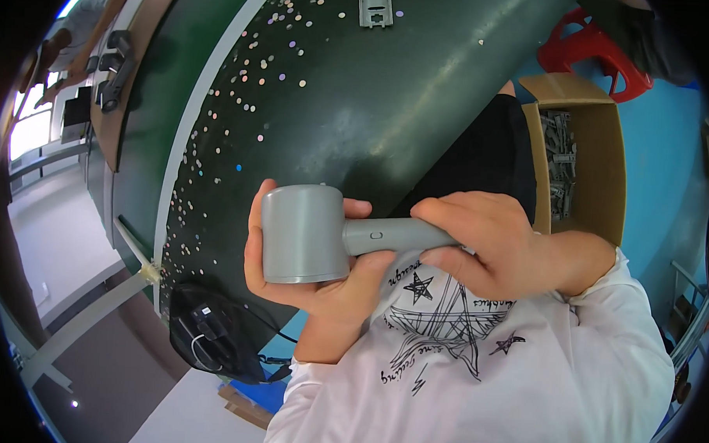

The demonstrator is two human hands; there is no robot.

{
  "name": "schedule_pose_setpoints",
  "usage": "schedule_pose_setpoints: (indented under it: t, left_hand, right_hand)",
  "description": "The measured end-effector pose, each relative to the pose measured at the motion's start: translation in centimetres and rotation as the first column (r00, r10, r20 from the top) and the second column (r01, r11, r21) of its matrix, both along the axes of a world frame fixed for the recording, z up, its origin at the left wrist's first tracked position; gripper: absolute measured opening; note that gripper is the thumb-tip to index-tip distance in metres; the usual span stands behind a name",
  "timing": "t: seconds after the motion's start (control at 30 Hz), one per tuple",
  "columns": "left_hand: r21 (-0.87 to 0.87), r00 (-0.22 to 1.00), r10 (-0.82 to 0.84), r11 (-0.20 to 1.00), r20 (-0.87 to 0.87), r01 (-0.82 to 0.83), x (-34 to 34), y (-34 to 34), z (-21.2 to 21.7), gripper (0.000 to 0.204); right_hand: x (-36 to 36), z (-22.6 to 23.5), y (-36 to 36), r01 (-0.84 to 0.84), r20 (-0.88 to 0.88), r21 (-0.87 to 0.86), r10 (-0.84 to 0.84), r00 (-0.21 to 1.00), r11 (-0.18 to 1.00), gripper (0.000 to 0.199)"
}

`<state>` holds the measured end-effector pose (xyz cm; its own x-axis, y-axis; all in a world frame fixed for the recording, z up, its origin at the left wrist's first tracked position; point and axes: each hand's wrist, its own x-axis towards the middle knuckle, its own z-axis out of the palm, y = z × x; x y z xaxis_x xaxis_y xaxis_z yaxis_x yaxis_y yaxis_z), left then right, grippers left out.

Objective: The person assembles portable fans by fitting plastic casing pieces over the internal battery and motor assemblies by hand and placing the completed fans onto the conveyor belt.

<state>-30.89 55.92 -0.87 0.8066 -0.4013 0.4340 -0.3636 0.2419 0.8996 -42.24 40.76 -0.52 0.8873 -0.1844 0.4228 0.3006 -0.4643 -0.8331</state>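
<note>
A grey hair dryer (307, 234), with a wide round barrel and a straight handle, is held level in front of my chest. My left hand (332, 295) cups the barrel from below, its fingers wrapped around the far side and its thumb by the base of the handle. Around the handle's right end (405, 233), my right hand (486, 246) is closed, thumb below and fingers on top. The palm side of the right hand and the handle's tip are hidden.
Many small round discs (261, 138) lie scattered over the dark green table (335, 96). A grey plastic part (375, 7) rests at its far side. An open cardboard box (602, 164) with several grey parts stands right, near a red stool (594, 54). A black bag (210, 334) sits at left.
</note>
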Motion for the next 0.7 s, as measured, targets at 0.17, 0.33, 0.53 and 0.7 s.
schedule_pose_setpoints:
  t: [0.17, 0.33, 0.53, 0.7]
  left_hand:
    - [-0.094, 0.983, -0.007, 0.996, -0.181, -0.01, -0.4, -0.8, -1.5, 0.101]
    - [-0.117, 0.981, 0.005, 0.993, -0.193, -0.028, -0.3, -1.3, -0.8, 0.098]
    - [-0.072, 0.997, 0.032, 0.997, -0.075, -0.037, 0.3, -1.3, 0.7, 0.097]
    - [0.311, 0.979, 0.11, 0.949, -0.172, -0.052, 6.3, -3.7, 3.2, 0.084]
  right_hand:
    - [0.0, 0.7, 0.7, 0.075, -0.065, -0.076, -0.08, 0.995, 0.994, 0.04]
    - [0.6, 0.3, -0.5, 0.005, -0.037, 0.005, -0.005, 0.999, 1.0, 0.045]
    - [1.5, 2.1, -1.8, -0.046, -0.076, -0.125, 0.037, 0.996, 0.991, 0.045]
    - [7.1, 3.5, -4.0, -0.033, -0.338, 0.136, 0.078, 0.938, 0.99, 0.038]
